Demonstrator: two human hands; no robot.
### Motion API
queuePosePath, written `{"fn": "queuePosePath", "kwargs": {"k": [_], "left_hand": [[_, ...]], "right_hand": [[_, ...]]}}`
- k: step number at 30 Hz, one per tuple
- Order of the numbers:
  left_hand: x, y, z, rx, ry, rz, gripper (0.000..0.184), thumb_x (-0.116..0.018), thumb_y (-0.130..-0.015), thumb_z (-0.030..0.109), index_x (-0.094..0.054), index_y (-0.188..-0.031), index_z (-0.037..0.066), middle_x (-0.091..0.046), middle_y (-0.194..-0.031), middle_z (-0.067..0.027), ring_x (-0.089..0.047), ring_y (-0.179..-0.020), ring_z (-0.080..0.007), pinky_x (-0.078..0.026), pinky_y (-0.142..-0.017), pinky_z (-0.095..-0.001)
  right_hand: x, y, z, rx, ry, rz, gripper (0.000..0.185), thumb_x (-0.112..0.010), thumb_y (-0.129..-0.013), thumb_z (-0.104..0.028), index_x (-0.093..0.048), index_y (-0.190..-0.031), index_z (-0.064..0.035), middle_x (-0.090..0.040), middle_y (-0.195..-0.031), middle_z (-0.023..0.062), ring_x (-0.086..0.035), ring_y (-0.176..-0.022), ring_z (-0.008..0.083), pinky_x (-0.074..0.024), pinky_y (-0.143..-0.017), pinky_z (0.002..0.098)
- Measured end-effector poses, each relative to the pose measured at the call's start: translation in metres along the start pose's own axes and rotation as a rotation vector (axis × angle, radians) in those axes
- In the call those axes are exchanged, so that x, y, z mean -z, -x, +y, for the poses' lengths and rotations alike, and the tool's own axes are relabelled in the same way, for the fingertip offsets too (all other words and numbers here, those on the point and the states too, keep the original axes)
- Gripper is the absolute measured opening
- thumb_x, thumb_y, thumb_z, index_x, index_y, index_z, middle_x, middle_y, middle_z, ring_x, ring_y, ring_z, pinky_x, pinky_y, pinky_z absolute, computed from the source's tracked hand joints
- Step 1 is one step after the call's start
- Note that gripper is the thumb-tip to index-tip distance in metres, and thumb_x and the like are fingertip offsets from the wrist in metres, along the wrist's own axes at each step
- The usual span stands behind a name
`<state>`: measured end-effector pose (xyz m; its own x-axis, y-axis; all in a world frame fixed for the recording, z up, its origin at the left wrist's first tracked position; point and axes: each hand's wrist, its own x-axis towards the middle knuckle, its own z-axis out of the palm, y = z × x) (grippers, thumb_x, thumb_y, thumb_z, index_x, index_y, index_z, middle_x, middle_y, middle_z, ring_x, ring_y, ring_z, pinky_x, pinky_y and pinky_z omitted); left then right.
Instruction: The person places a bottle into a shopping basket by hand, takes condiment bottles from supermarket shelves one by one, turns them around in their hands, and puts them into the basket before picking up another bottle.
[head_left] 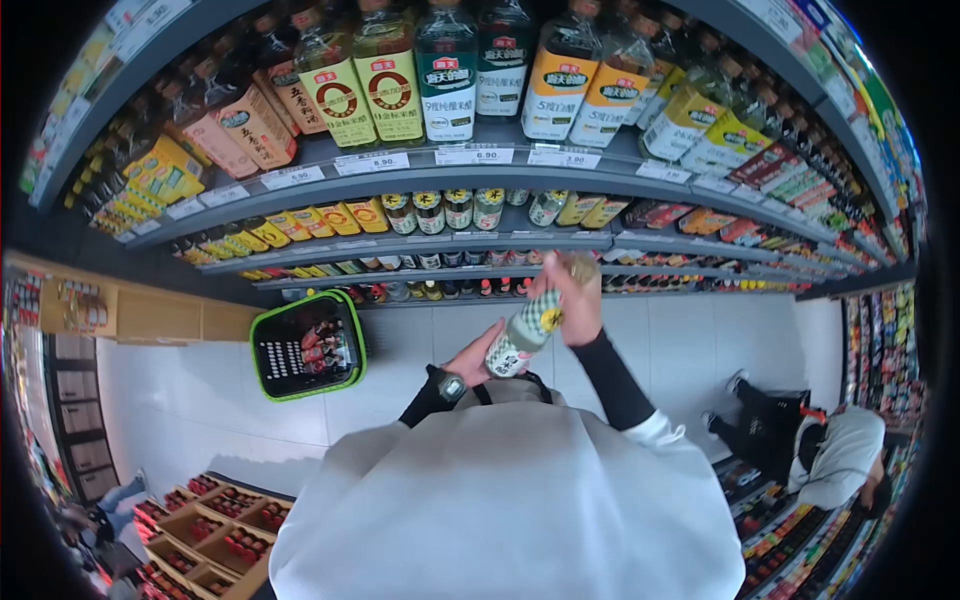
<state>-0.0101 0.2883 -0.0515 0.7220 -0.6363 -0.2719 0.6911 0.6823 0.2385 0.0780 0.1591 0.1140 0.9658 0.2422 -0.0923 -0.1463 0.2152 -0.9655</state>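
Observation:
A glass vinegar bottle (pixel 523 334) with a green-and-white checked label and a yellow round mark is held tilted in front of my chest, its neck toward the upper right. My right hand (pixel 578 305) grips it around the upper part, near the cap. Below, my left hand (pixel 473 357) holds the bottle by its base; some of its fingers are hidden behind the glass. Similar checked bottles (pixel 458 210) stand on the second shelf, beyond my hands.
Shelves (pixel 400 180) of bottled vinegars and sauces curve across the front. On the floor at left stands a black basket (pixel 361 345) with a green rim, with red packages inside. Wooden display bins (pixel 215 540) are behind left. Another person (pixel 840 455) is low down at right.

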Motion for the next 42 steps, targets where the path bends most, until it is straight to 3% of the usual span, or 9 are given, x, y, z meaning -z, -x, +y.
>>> {"fn": "queuePosePath", "kwargs": {"k": [2,3,4,8,12,17,29,36,42], "left_hand": [[-0.017,0.023,0.006,-0.021,-0.252,-0.124,0.066,-0.046,-0.094,0.053,-0.038,-0.137,0.004,-0.062,-0.109,-0.0138,-0.064,-0.089,-0.0208,-0.054,-0.08,-0.0338],[-0.028,0.035,0.01,-0.031,-0.375,-0.192,0.071,-0.046,-0.092,0.058,-0.037,-0.138,0.005,-0.061,-0.109,-0.0159,-0.064,-0.088,-0.0215,-0.054,-0.078,-0.034],[-0.049,0.042,0.011,-0.109,-0.424,-0.218,0.073,-0.057,-0.088,0.053,-0.036,-0.137,0.003,-0.061,-0.103,-0.0157,-0.064,-0.086,-0.0234,-0.054,-0.075,-0.0349],[-0.067,0.043,0.002,-0.185,-0.189,-0.203,0.068,-0.065,-0.084,0.04,-0.038,-0.132,0.001,-0.059,-0.094,-0.0139,-0.062,-0.081,-0.0268,-0.053,-0.07,-0.0377],[-0.064,0.05,0.003,-0.173,-0.126,-0.19,0.068,-0.065,-0.083,0.041,-0.038,-0.132,0.001,-0.059,-0.093,-0.0144,-0.062,-0.08,-0.0271,-0.052,-0.069,-0.0378],[-0.062,0.05,-0.003,-0.14,-0.058,-0.174,0.068,-0.065,-0.083,0.041,-0.039,-0.13,0.0,-0.06,-0.091,-0.0144,-0.062,-0.077,-0.0278,-0.052,-0.068,-0.0383],[-0.074,0.003,-0.011,-0.206,-0.073,-0.13,0.075,-0.049,-0.083,0.066,-0.045,-0.121,0.001,-0.059,-0.083,-0.0134,-0.061,-0.069,-0.0291,-0.05,-0.059,-0.0379],[-0.093,-0.016,-0.007,-0.168,-0.099,-0.014,0.067,-0.048,-0.088,0.06,-0.045,-0.121,0.002,-0.06,-0.084,-0.0132,-0.061,-0.069,-0.0283,-0.05,-0.062,-0.0388],[-0.093,-0.027,-0.018,-0.199,-0.145,0.058,0.061,-0.047,-0.09,0.053,-0.046,-0.123,0.001,-0.06,-0.087,-0.014,-0.062,-0.071,-0.0283,-0.05,-0.065,-0.0395]], "right_hand": [[-0.002,-0.025,-0.011,-0.257,-0.16,-0.001,0.036,-0.063,-0.09,-0.033,-0.05,-0.067,-0.0073,-0.049,-0.056,0.0035,-0.053,-0.051,0.0152,-0.0477,-0.056,0.0297],[-0.001,-0.041,-0.003,-0.278,-0.248,-0.04,0.036,-0.061,-0.091,-0.035,-0.05,-0.069,-0.0082,-0.049,-0.057,0.0034,-0.052,-0.051,0.0146,-0.0481,-0.057,0.0296],[-0.005,-0.05,-0.004,-0.336,-0.305,-0.07,0.035,-0.061,-0.091,-0.035,-0.05,-0.072,-0.0086,-0.049,-0.058,0.0032,-0.052,-0.052,0.0149,-0.0485,-0.058,0.0298],[-0.028,-0.058,-0.002,-0.358,-0.377,-0.181,0.038,-0.057,-0.092,-0.044,-0.054,-0.08,-0.0077,-0.056,-0.063,0.0036,-0.057,-0.057,0.0155,-0.0501,-0.057,0.0296],[-0.029,-0.059,0.011,-0.373,-0.583,-0.297,0.055,-0.038,-0.094,-0.06,-0.054,-0.086,-0.0081,-0.056,-0.066,0.0048,-0.057,-0.06,0.0181,-0.0501,-0.06,0.0313],[-0.027,-0.053,0.017,-0.421,-0.618,-0.249,0.055,-0.034,-0.096,-0.059,-0.053,-0.089,-0.0084,-0.055,-0.066,0.0039,-0.056,-0.06,0.0168,-0.0492,-0.059,0.0298],[0.003,-0.081,0.017,-0.478,-0.555,-0.264,0.054,-0.035,-0.096,-0.059,-0.052,-0.09,-0.0079,-0.052,-0.065,0.0024,-0.054,-0.058,0.0157,-0.0489,-0.058,0.0289],[0.035,-0.098,0.02,-0.512,-0.612,-0.244,0.055,-0.034,-0.096,-0.059,-0.051,-0.089,-0.0075,-0.05,-0.065,0.0027,-0.052,-0.058,0.0167,-0.0472,-0.06,0.0311],[0.052,-0.099,0.023,-0.495,-0.713,-0.385,0.054,-0.035,-0.096,-0.058,-0.052,-0.091,-0.0072,-0.051,-0.068,0.0033,-0.053,-0.063,0.0172,-0.0474,-0.064,0.0318]]}}
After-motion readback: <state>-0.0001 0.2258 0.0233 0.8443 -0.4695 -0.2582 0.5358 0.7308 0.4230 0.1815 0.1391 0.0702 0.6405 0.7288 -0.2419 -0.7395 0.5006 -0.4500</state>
